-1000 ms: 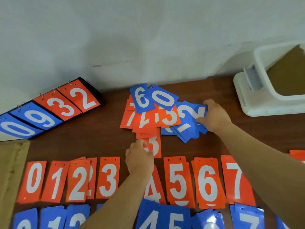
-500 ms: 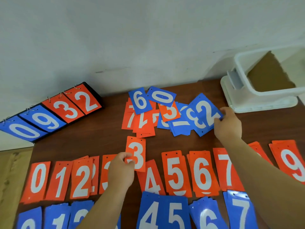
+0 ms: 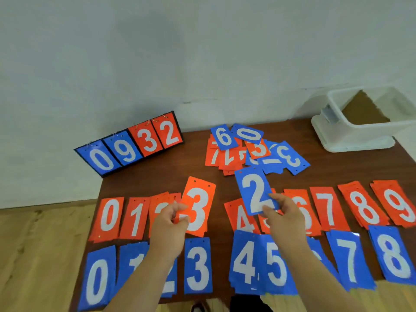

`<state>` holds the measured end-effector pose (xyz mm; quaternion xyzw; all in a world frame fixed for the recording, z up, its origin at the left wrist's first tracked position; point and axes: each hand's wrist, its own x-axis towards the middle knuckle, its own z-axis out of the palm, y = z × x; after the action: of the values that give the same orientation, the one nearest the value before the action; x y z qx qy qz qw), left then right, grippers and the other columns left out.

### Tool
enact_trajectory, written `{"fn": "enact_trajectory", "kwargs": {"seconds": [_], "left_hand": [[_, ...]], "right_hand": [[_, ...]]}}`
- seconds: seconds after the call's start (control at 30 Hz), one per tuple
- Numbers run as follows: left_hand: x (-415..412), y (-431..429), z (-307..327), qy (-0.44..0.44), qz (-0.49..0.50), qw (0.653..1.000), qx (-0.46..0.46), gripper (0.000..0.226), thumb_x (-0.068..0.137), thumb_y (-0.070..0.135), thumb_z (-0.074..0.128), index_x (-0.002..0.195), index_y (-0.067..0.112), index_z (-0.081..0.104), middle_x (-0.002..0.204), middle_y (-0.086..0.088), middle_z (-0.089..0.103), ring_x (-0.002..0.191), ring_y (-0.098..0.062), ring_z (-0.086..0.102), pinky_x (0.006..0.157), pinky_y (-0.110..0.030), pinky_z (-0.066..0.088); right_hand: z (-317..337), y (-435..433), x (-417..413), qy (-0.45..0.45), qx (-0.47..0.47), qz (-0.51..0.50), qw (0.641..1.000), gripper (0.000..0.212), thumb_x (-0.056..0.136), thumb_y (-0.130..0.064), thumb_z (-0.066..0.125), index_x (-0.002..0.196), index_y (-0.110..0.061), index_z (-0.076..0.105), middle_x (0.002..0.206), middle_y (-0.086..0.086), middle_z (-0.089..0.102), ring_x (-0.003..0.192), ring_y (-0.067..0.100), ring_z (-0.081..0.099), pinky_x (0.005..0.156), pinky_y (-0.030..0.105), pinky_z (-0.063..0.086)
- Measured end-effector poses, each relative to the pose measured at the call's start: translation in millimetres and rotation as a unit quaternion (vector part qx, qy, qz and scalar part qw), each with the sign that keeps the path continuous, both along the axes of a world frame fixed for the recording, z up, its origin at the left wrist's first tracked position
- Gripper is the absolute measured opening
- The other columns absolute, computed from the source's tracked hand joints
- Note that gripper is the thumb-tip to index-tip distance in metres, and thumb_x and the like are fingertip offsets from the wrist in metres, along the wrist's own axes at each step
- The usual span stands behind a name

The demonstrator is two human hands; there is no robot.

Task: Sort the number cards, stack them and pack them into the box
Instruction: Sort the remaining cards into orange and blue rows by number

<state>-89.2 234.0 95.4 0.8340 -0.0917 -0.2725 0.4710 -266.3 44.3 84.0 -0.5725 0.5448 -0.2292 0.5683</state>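
The left hand pinches an orange 3 card, the right hand a blue 2 card. Both cards stand long-axis upright, tops toward the wall, above the sorted rows on the counter

Dark brown wooden worktop, back edge against a pale grey wall. Black-backed flip scoreboard at the back left corner by the wall, tilted, ring-bound, reading blue 0, 9, then orange 3, 2. Light wood-grain floor left of the worktop.
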Motion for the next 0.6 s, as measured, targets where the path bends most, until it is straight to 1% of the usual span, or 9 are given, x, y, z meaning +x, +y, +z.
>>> {"fn": "enact_trajectory", "kwargs": {"seconds": [0.03,0.1,0.17,0.23,0.3,0.33,0.47,0.53,0.6], "left_hand": [[0.3,16.4,4.7,0.005,0.002,1.000,-0.009,0.026,0.095,0.013,0.067,0.105,0.037,0.067,0.126,0.011,0.062,0.115,-0.016,0.060,0.073,-0.016,0.048],[1.5,48.5,9.5,0.000,0.009,1.000,-0.019,0.025,0.095,0.015,0.067,0.106,0.037,0.066,0.120,0.011,0.064,0.107,-0.023,0.066,0.063,-0.016,0.050],[3.1,79.2,13.2,-0.017,0.025,0.999,-0.022,0.025,0.096,0.016,0.066,0.108,0.038,0.065,0.115,0.012,0.065,0.095,-0.017,0.068,0.054,-0.013,0.050],[6.2,106.5,16.1,-0.035,0.043,0.998,-0.024,0.024,0.097,0.018,0.065,0.108,0.040,0.064,0.112,0.016,0.065,0.093,-0.009,0.067,0.061,-0.013,0.054],[10.2,129.2,15.3,-0.058,0.062,0.996,-0.023,0.021,0.097,0.020,0.066,0.105,0.040,0.064,0.112,0.017,0.065,0.102,-0.011,0.066,0.072,-0.022,0.059],[11.5,138.3,15.3,-0.066,0.073,0.995,-0.022,0.020,0.097,0.021,0.067,0.103,0.040,0.063,0.112,0.014,0.066,0.104,-0.014,0.066,0.074,-0.027,0.061],[14.4,162.8,15.7,-0.081,0.102,0.991,-0.016,0.017,0.096,0.025,0.068,0.100,0.039,0.061,0.113,0.010,0.066,0.101,-0.022,0.069,0.076,-0.039,0.064],[14.5,171.0,15.1,-0.079,0.109,0.991,-0.020,0.017,0.096,0.026,0.070,0.099,0.039,0.060,0.112,0.012,0.065,0.102,-0.020,0.067,0.078,-0.040,0.064],[14.7,178.5,10.6,-0.075,0.112,0.991,-0.020,0.016,0.096,0.027,0.070,0.100,0.039,0.060,0.110,0.016,0.063,0.102,-0.017,0.067,0.076,-0.038,0.064]], "right_hand": [[1.3,18.5,3.1,-0.013,0.011,0.007,1.000,0.028,0.095,-0.012,0.067,0.116,-0.030,0.064,0.096,-0.012,0.071,0.076,0.018,0.073,0.068,0.038,0.060],[3.2,48.0,8.6,-0.026,0.010,0.022,0.999,0.028,0.095,-0.012,0.067,0.117,-0.028,0.064,0.105,-0.005,0.071,0.078,0.012,0.074,0.069,0.033,0.058],[6.4,69.7,11.1,-0.030,-0.002,0.029,0.999,0.027,0.095,-0.012,0.067,0.117,-0.028,0.063,0.114,-0.001,0.068,0.080,0.009,0.074,0.070,0.030,0.056],[11.6,86.7,10.9,-0.021,-0.018,0.037,0.999,0.027,0.096,-0.013,0.066,0.118,-0.029,0.063,0.117,-0.001,0.067,0.079,0.007,0.074,0.070,0.033,0.057],[16.0,100.5,9.9,-0.008,-0.035,0.048,0.998,0.027,0.096,-0.012,0.066,0.119,-0.027,0.063,0.120,-0.002,0.064,0.076,0.005,0.074,0.070,0.035,0.059],[17.9,106.1,9.8,-0.006,-0.039,0.051,0.998,0.027,0.097,-0.012,0.065,0.120,-0.026,0.063,0.121,-0.002,0.064,0.076,0.005,0.074,0.070,0.035,0.060],[24.3,126.4,13.0,0.001,-0.036,0.063,0.997,0.027,0.098,-0.011,0.063,0.121,-0.025,0.065,0.114,-0.007,0.066,0.076,0.007,0.075,0.066,0.027,0.057],[24.9,134.9,14.8,0.012,-0.035,0.075,0.997,0.025,0.099,-0.011,0.062,0.119,-0.026,0.066,0.108,-0.011,0.066,0.075,0.010,0.073,0.059,0.024,0.055],[18.3,139.9,15.2,0.042,-0.035,0.095,0.994,0.025,0.099,-0.014,0.061,0.119,-0.027,0.067,0.102,-0.007,0.068,0.065,0.017,0.067,0.048,0.024,0.049]]}}
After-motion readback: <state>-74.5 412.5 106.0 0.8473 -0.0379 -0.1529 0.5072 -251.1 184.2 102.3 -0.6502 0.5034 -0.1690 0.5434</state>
